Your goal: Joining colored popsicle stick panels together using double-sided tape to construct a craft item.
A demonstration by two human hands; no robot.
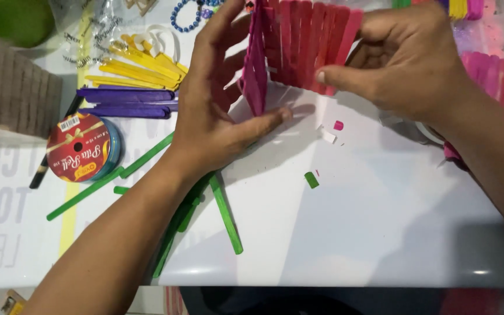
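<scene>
My left hand (214,111) and my right hand (406,58) hold a structure of pink craft sticks (298,46) upright over a white table (351,233). It has a broad pink wall facing me and a darker magenta side panel (255,76) at its left end. The left hand's fingers rest against that side panel, and its thumb lies on the table below it. The right hand pinches the wall's right edge with thumb and fingers.
Green sticks (226,213), purple sticks (126,102) and yellow sticks (141,64) lie to the left. A red ribbon spool (80,147) sits beside them. Small stick offcuts (311,179) dot the middle. Another pink stick panel (500,79) lies at the right. Blue beads (185,20) are at the top.
</scene>
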